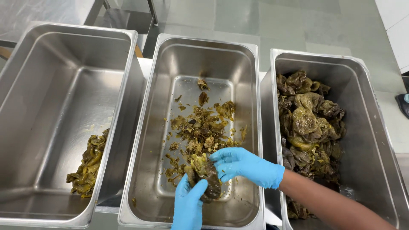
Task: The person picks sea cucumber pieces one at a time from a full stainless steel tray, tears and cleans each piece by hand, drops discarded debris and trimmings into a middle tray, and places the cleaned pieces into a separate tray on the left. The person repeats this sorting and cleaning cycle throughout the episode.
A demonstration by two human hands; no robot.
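Observation:
Both my hands wear blue gloves and work over the middle steel pan (145, 127). My left hand (188, 203) grips a dark, charred roasted pepper (208, 172) from below. My right hand (245, 165) pinches the same pepper from the right, fingers on its upper side. Under and beyond the pepper lies a scatter of pepper skins and seeds (203, 127) on the pan floor.
The right steel pan (366, 127) holds a heap of whole roasted peppers (309, 123). The left steel pan (55, 85) has a small pile of peeled green pepper strips (88, 164) at its near right corner. Grey tiled floor lies beyond.

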